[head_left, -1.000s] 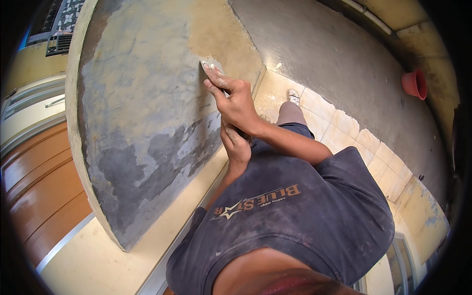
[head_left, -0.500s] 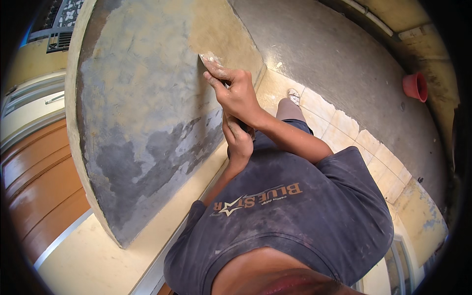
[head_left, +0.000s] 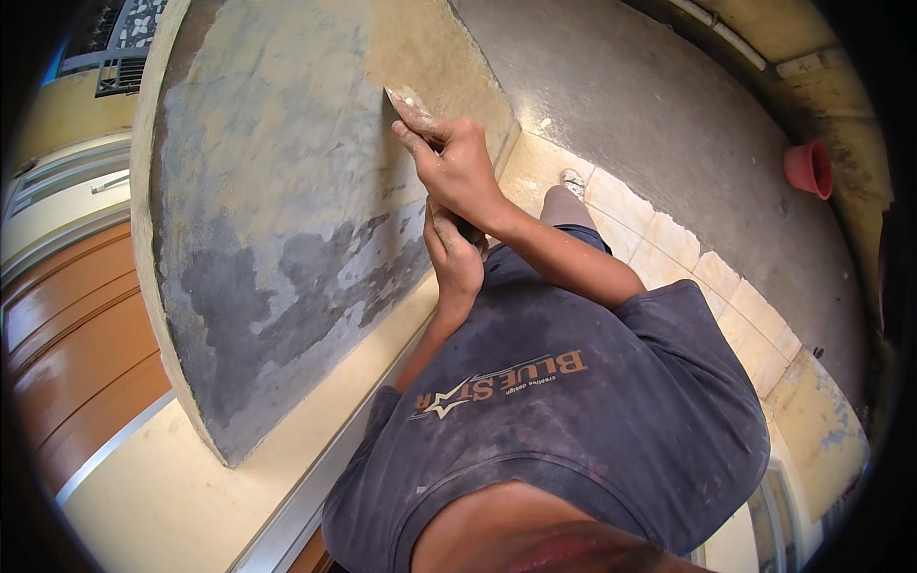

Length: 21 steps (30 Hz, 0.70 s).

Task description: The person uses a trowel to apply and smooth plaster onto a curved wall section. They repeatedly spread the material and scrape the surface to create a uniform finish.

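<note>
A putty knife (head_left: 389, 95), only the thin edge of its blade showing, lies against the plastered wall (head_left: 277, 143). My right hand (head_left: 460, 172) is closed around it, its handle hidden in the grip. White paste clings to the blade and smears my fingers. Just below, near my shirt, my left hand (head_left: 458, 265) is closed, its fingers curled up beneath the right wrist. Something dark shows between its fingers, too covered to name. The wall is mottled yellow and grey, with darker grey patches low down and a bare tan area beyond the blade.
A pale ledge (head_left: 287, 430) runs along the wall's foot. Brown panelling (head_left: 86, 334) stands at the left. On the right, cream tiles (head_left: 659, 239) border a grey concrete floor (head_left: 611, 105), where a red bucket (head_left: 808, 170) sits near the far wall.
My right hand and the putty knife have moved slightly farther up along the wall. My left hand has shifted a little up and left, staying under the right wrist.
</note>
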Available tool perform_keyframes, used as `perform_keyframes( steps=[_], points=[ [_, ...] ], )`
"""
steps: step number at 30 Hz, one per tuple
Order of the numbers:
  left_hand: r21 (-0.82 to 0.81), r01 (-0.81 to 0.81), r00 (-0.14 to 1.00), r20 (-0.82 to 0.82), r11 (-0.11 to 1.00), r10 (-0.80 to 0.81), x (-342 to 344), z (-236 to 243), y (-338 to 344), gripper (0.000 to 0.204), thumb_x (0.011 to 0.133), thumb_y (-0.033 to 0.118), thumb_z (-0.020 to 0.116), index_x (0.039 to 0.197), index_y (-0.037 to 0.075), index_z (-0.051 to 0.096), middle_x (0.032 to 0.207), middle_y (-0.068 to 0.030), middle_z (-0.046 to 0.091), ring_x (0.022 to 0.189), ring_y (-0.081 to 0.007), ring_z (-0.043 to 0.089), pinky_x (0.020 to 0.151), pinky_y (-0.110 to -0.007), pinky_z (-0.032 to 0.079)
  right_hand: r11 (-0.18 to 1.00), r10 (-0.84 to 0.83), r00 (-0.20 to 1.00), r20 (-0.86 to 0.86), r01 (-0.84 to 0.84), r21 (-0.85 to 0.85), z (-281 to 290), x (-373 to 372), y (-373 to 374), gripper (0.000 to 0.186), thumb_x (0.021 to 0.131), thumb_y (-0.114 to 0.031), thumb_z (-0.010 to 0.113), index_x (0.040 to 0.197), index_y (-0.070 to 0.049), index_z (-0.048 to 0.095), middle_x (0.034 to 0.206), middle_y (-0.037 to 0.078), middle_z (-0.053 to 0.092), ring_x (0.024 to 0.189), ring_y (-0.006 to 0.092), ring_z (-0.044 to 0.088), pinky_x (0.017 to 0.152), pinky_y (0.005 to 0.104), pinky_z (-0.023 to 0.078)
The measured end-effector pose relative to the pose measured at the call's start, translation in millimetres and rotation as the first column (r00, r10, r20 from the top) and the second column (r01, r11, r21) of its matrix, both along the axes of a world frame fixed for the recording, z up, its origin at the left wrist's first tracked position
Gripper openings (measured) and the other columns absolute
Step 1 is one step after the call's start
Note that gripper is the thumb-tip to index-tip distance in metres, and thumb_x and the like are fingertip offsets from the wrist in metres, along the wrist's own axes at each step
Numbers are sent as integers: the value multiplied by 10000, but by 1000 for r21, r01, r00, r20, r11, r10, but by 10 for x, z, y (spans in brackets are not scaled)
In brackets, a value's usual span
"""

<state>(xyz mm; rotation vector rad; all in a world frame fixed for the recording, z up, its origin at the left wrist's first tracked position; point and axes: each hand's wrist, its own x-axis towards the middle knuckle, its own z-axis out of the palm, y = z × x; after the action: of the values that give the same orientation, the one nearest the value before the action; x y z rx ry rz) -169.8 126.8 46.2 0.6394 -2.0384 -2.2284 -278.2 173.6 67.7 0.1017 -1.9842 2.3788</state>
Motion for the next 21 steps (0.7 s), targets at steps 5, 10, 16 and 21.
perform_keyframes(
  steps=[5, 10, 16, 21],
  points=[
    [-30, -22, 999, 32, 999, 23, 5, 24, -50, 432, 1148, 357, 304, 1282, -2, 502, 822, -38, 576, 541, -78, 488, 456, -251, 373, 995, -65, 994, -85, 71, 68, 11, -17, -72, 350, 1009, -95, 700, 1339, 21, 695, 1247, 259, 725, 1084, 132, 713, 940, 295, 563],
    [44, -42, 995, 92, 998, 37, 19, 29, -87, 452, 1147, 334, 296, 1369, -5, 496, 827, -49, 600, 550, -81, 517, 465, -241, 384, 999, -36, 999, -3, 36, -7, 36, 14, -52, 366, 990, -81, 668, 1342, 13, 695, 1274, 294, 678, 1265, 321, 631, 1070, 359, 521],
    [31, 48, 997, 58, 998, -50, -57, 1, -158, 462, 1143, 330, 305, 1373, -21, 499, 820, -44, 587, 555, -88, 506, 470, -257, 385, 996, -85, 996, -39, 85, -7, 48, -26, -70, 369, 986, -83, 657, 1342, 5, 697, 1298, 291, 664, 1342, 412, 602, 1148, 389, 486],
    [45, 87, 996, 27, 995, -88, -85, -26, -108, 457, 1147, 364, 307, 1311, -20, 493, 795, -41, 571, 574, -90, 505, 481, -262, 387, 1000, -26, 1000, -7, 26, 9, 67, -86, 21, 357, 1005, -89, 692, 1348, 9, 697, 1310, 278, 683, 1345, 313, 627, 1087, 345, 524]
  ],
)
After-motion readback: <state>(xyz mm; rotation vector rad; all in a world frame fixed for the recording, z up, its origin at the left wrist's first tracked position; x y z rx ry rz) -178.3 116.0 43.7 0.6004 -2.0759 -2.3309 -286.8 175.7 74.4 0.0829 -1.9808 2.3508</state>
